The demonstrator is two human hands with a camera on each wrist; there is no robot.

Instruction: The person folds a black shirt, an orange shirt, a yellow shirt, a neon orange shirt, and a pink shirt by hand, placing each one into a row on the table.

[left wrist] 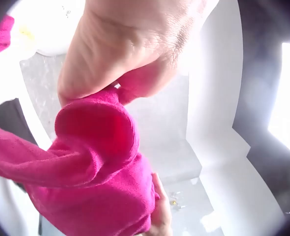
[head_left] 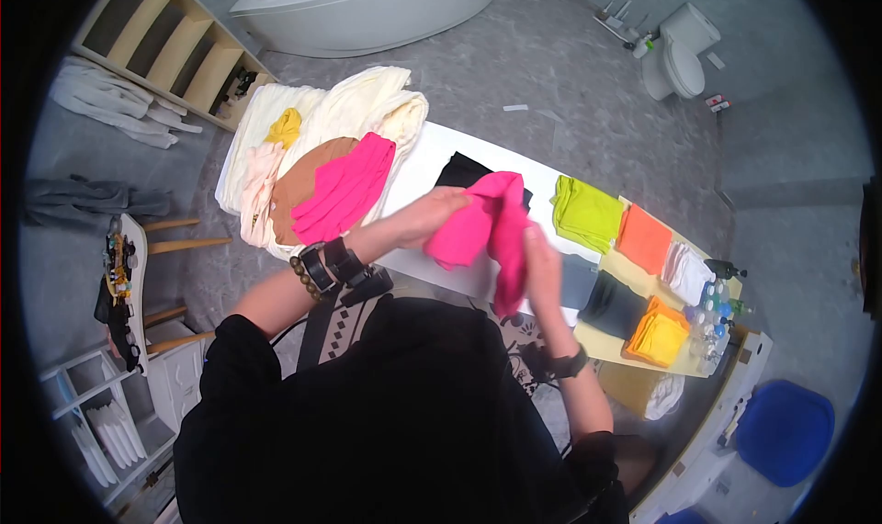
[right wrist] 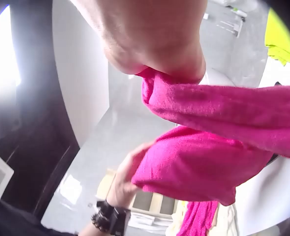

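A bright pink towel [head_left: 459, 235] hangs crumpled between both hands, above the white table [head_left: 427, 170]. My left hand [head_left: 430, 215] grips its left part, and my right hand [head_left: 544, 271] pinches the right end. Seen from the left wrist, the towel [left wrist: 95, 201] drops below the fingers in a loop that opens towards the camera. In the right wrist view a long fold of the towel [right wrist: 218, 105] stretches sideways from under the right hand [right wrist: 154, 39]. A black folded cloth [head_left: 457, 169] lies on the table just behind the pink towel, partly covered by it in the head view.
On the left lies a heap of cream cloth [head_left: 358, 101], with brown [head_left: 296, 180] and pink cloths [head_left: 354, 189] on top. Folded green [head_left: 586, 214], orange [head_left: 643, 239], white [head_left: 685, 271], dark [head_left: 614, 305] and yellow cloths [head_left: 660, 333] sit right, beside several bottles [head_left: 707, 322].
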